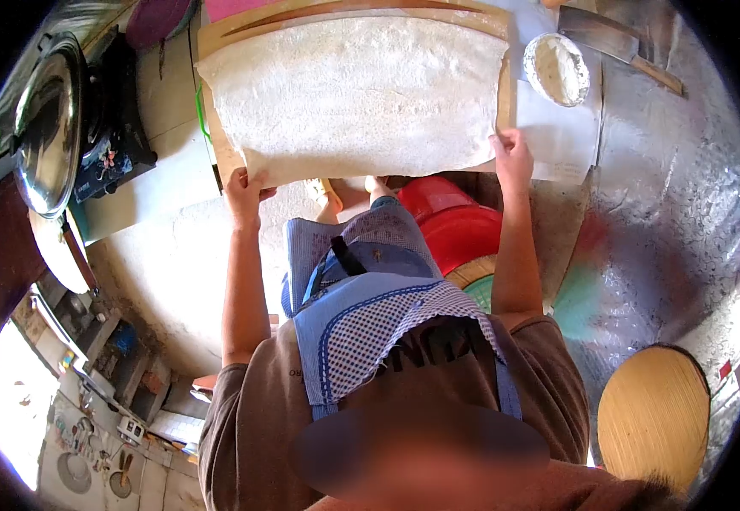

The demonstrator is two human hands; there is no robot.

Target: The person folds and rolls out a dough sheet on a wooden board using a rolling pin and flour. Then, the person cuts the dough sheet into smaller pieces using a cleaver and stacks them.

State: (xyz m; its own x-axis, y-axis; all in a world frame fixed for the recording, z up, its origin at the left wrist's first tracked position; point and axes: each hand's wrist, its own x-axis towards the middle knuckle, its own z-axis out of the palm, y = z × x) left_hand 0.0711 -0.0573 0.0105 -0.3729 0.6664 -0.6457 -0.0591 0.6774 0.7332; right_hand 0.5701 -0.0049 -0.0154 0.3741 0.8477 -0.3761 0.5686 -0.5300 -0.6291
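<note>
A wide, thin sheet of pale dough [361, 94] lies over a wooden board [208, 43], its near edge reaching the board's front side. My left hand [245, 198] pinches the sheet's near left corner between thumb and fingers. At the near right corner, my right hand [511, 155] has its fingers closed on the edge of the same sheet. A thin brown rolling pin [344, 13] lies along the far side of the board, beyond the sheet.
Right of the board are a bowl of white flour [556, 71] and a cleaver [600, 36]. A lidded pan [50, 128] sits at the left beside a black cooker [119, 140]. Red basins [459, 223] stand below the board; a round wooden lid [654, 417] is at lower right.
</note>
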